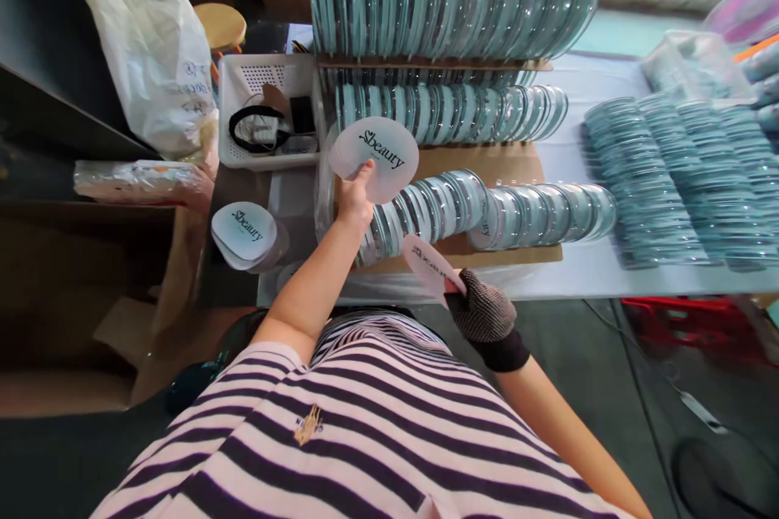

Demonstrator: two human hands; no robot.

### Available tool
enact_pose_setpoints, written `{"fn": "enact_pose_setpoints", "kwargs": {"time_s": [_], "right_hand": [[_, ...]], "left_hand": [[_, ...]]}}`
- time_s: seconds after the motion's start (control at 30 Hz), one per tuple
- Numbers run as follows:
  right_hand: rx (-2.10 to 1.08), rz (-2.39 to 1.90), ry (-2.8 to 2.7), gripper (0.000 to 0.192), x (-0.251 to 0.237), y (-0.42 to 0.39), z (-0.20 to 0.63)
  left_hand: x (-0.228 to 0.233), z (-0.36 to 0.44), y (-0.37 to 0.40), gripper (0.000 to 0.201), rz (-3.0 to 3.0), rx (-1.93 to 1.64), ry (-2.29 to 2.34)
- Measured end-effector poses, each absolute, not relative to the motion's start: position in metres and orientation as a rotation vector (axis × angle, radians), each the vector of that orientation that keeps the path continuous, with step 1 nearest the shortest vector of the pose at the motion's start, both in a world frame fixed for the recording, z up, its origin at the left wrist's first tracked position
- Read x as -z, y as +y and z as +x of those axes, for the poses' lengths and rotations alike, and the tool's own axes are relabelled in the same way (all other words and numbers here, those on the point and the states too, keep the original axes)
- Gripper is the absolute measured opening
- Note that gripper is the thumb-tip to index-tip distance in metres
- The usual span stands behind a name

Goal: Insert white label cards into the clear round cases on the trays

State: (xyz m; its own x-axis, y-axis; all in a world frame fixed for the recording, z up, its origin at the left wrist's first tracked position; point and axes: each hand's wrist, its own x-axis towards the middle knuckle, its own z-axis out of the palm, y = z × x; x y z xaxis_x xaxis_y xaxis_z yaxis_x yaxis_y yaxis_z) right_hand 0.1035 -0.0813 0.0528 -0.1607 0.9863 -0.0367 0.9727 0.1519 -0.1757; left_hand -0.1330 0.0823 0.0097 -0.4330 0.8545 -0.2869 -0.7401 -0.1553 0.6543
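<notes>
My bare left hand (356,199) grips a pale oval disc (373,166) printed "beauty", thumb on top of it. My right hand (484,308), in a dark fingerless-looking glove, pinches a second disc (428,266), which is tilted, its lettering partly seen. Just beyond my hands, a row of clear round discs or lids (432,207) stands on edge on brown cardboard (505,165). To its right, another such row (551,215) continues. A small pile of printed oval discs (243,233) lies at the left of the table.
Longer rows of round discs (450,12) stand behind. Several stacks (645,178) fill the right side. A white basket (234,109) with odds and ends sits at the back left, near a plastic bag (146,40). A red crate (687,324) is below the table.
</notes>
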Motion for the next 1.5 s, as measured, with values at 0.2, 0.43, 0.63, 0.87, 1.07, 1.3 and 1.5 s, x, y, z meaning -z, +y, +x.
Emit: {"fn": "enact_pose_setpoints", "kwargs": {"time_s": [0.2, 0.43, 0.63, 0.87, 1.07, 1.3, 1.5], "right_hand": [[-0.312, -2.055, -2.484, 0.037, -0.024, -0.051, 0.054], [-0.361, -1.996, -2.489, 0.039, -0.018, -0.016, 0.029], [-0.333, -2.043, -2.453, 0.036, -0.016, -0.021, 0.034], [-0.414, -1.906, -2.562, 0.04, 0.012, -0.004, 0.028], [-1.262, -1.713, -2.088, 0.037, 0.011, -0.004, 0.024], [-0.979, -1.771, -2.191, 0.035, -0.034, 0.03, 0.03], [-0.189, -1.443, -2.173, 0.064, -0.071, 0.066, 0.035]], "left_hand": [[-0.003, -0.13, 0.082, 0.057, 0.207, -1.797, 0.846], [0.001, -0.131, 0.084, 0.057, 0.215, -1.839, 0.85], [0.003, -0.133, 0.088, 0.057, 0.19, -1.849, 0.841], [0.002, -0.132, 0.087, 0.05, 0.179, -1.821, 0.83], [0.003, -0.128, 0.083, 0.054, 0.212, -1.861, 0.895], [0.002, -0.12, 0.084, 0.043, 0.228, -1.9, 0.996], [-0.011, -0.114, 0.062, 0.039, 0.317, -1.86, 1.029]]}}
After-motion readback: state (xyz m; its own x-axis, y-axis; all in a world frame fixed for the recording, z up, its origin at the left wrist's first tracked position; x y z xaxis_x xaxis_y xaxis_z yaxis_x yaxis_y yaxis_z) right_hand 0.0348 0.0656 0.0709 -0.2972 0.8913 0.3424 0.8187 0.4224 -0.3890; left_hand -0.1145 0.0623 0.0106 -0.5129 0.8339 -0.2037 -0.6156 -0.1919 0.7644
